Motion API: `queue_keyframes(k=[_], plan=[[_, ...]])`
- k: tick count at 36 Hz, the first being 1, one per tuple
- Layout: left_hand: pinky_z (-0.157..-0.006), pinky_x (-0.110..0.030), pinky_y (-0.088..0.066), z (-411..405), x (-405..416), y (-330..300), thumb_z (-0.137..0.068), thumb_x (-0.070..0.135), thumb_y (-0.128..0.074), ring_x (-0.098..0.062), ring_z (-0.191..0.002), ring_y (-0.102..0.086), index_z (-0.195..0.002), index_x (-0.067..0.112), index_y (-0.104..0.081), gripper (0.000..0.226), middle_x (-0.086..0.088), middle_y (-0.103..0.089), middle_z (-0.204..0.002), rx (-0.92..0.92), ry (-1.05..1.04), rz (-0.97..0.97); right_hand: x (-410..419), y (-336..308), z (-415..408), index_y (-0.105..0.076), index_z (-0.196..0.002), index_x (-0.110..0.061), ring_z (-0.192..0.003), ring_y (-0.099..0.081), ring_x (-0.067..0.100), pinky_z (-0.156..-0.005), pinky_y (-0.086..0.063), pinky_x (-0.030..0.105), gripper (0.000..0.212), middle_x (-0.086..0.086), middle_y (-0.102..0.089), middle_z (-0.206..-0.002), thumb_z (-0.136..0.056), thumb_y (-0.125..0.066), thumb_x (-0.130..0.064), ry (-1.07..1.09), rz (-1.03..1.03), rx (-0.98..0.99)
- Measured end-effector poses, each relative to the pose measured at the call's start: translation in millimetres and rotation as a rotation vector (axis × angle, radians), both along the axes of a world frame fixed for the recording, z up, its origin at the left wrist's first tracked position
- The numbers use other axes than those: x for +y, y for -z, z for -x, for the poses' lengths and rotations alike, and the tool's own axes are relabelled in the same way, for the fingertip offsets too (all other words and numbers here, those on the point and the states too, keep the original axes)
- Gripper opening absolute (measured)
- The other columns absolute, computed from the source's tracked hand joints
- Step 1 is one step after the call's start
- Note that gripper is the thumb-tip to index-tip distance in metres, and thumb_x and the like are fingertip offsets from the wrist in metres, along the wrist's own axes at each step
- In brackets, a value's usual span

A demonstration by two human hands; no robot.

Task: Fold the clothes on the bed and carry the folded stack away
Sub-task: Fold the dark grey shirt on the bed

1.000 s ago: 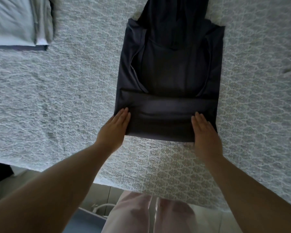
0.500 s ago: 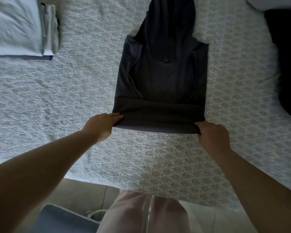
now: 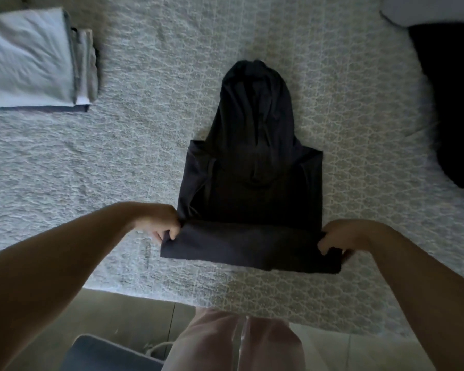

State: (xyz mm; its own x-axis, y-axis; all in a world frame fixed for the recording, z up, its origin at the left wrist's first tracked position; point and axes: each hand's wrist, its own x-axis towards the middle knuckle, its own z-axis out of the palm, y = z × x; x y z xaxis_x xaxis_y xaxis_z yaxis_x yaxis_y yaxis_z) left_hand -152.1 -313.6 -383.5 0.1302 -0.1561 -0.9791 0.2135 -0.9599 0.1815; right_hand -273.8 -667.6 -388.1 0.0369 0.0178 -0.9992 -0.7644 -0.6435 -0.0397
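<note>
The hoodie (image 3: 252,183) lies flat on the bed (image 3: 145,170), near its front edge, sleeves tucked in and hood pointing away from the person. Its bottom band is lifted off the cover and held taut between both hands. The left hand (image 3: 161,223) is clenched around the band's left corner, fingers curled under the cloth. The right hand (image 3: 338,236) grasps the right corner the same way, fingertips pressed into the fabric. The rest of the hoodie rests on the bed.

Away to the left of the hoodie, toward the far side, sits a stack (image 3: 35,62) of folded pale clothes with a darker piece at the bottom. Well to the right of the hoodie lies a black garment (image 3: 450,103), unfolded, cut off by the edge of view. Nearer than the hoodie, past the bed edge, the person's legs in pale trousers (image 3: 233,344) stand on the floor.
</note>
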Motion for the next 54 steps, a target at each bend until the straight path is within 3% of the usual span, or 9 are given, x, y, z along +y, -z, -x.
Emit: queue_keyframes(k=[7,11,18,29,34,40,45,50,54], plan=[[-0.06,-0.019,-0.051,-43,-10,15,-0.087,-0.002,-0.056,-0.013,-0.069,-0.059,-0.091,0.009,-0.065,0.015,-0.006,-0.063,-0.078,-0.435,-0.584,0.199,-22,9,-31,-0.062,-0.113,-0.008,-0.08,-0.058,0.016,-0.073,-0.047,0.027,0.025,0.002,-0.061,-0.091,-0.088,-0.062,-0.011,0.473,0.16,-0.566],[-0.079,-0.035,-0.048,-54,-30,34,-0.09,0.012,-0.053,-0.025,-0.086,-0.06,-0.096,0.011,-0.066,0.014,-0.011,-0.067,-0.093,-0.71,-0.555,0.178,-18,25,-47,-0.062,-0.117,-0.01,-0.076,-0.058,0.008,-0.064,-0.045,0.02,0.03,0.003,-0.062,-0.1,-0.089,-0.064,-0.02,0.691,0.252,-0.798],[-0.083,-0.037,-0.036,-52,-51,70,-0.099,0.023,-0.044,-0.04,-0.107,-0.051,-0.117,-0.001,-0.056,0.032,-0.025,-0.054,-0.116,-1.012,-0.421,-0.024,-10,62,-61,-0.059,-0.122,-0.006,-0.101,-0.056,0.023,-0.085,-0.043,0.031,0.034,0.013,-0.061,-0.119,-0.095,-0.055,-0.026,0.64,0.477,-0.902],[-0.078,-0.041,-0.038,-57,-58,92,-0.1,0.026,-0.038,-0.04,-0.101,-0.054,-0.115,0.005,-0.048,0.027,-0.024,-0.058,-0.108,-1.057,-0.53,-0.062,-14,87,-80,-0.047,-0.133,-0.005,-0.124,-0.046,0.03,-0.106,-0.035,0.038,0.04,0.014,-0.049,-0.136,-0.099,-0.046,-0.026,0.558,0.532,-0.88],[-0.082,-0.041,-0.042,-58,-60,92,-0.096,0.023,-0.049,-0.034,-0.11,-0.054,-0.126,0.012,-0.046,0.032,-0.014,-0.056,-0.123,-1.172,-0.546,-0.036,-6,82,-85,-0.048,-0.124,-0.004,-0.118,-0.046,0.033,-0.095,-0.036,0.04,0.033,0.016,-0.048,-0.13,-0.096,-0.051,-0.021,0.365,0.786,-0.919],[-0.116,-0.05,-0.01,-43,-73,96,-0.095,0.042,-0.04,-0.029,-0.143,-0.019,-0.149,0.016,-0.026,0.062,-0.012,-0.022,-0.156,-1.352,0.143,0.057,20,83,-77,-0.024,-0.149,-0.012,-0.144,-0.015,0.031,-0.116,-0.007,0.044,0.06,0.011,-0.02,-0.156,-0.097,-0.04,-0.039,-0.292,0.722,-1.187],[-0.119,-0.044,0.003,-34,-73,116,-0.092,0.056,-0.018,-0.02,-0.147,0.011,-0.153,0.02,-0.001,0.072,-0.007,0.006,-0.16,-1.129,0.178,-0.006,18,104,-63,-0.001,-0.152,-0.016,-0.147,0.007,0.023,-0.12,-0.001,0.04,0.067,0.007,0.0,-0.16,-0.098,-0.022,-0.049,-0.285,0.649,-1.006],[-0.116,-0.044,0.012,-50,-86,112,-0.089,0.061,-0.009,-0.024,-0.147,0.011,-0.152,0.017,0.0,0.077,-0.012,0.003,-0.16,-1.107,0.186,-0.094,15,99,-79,-0.021,-0.149,-0.009,-0.146,-0.006,0.026,-0.117,0.003,0.043,0.063,0.01,-0.018,-0.157,-0.098,-0.025,-0.047,-0.289,0.704,-1.022],[-0.12,-0.041,-0.007,-83,-112,98,-0.095,0.056,-0.029,-0.024,-0.146,-0.011,-0.152,0.011,-0.01,0.075,-0.012,-0.015,-0.158,-1.109,-0.168,0.069,9,90,-120,-0.045,-0.135,-0.006,-0.135,-0.031,0.031,-0.113,-0.021,0.043,0.048,0.014,-0.042,-0.142,-0.096,-0.045,-0.034,-0.161,0.702,-1.172]])
